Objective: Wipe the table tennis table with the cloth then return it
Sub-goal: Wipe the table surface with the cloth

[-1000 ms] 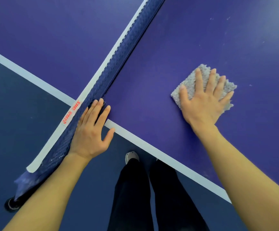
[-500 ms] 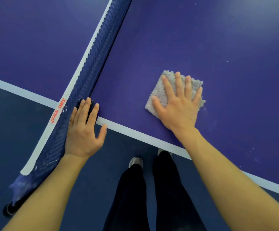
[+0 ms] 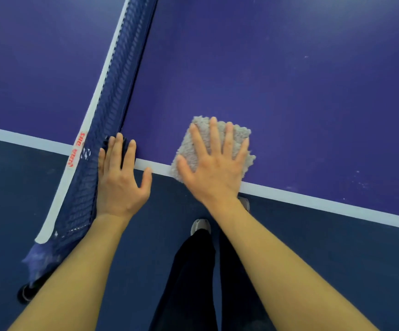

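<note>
counter (image 3: pixel 289 80): we judge the wipe part done. We'd run flat, overlapping strokes outward from the net (image 3: pixel 119 75), because pale specks (image 3: pixel 358 177) dot the purple top on the right.
net: we'd wipe close to its foot without snagging the mesh.
left hand (image 3: pixel 119 180): open, fingers straight, resting at the net's end on what may be its dark clamp (image 3: pixel 124 151); we can't be sure.
right hand (image 3: pixel 214 170): spread flat, pressing the cloth (image 3: pixel 240 133) down; even palm pressure serves best.
cloth: grey and nubbly, at the counter's near edge, one corner over the white line (image 3: pixel 325 204).
floor (image 3: pixel 337 271): dark blue and matte, below the edge.
shoe (image 3: pixel 201 225): a grey toe.
</note>
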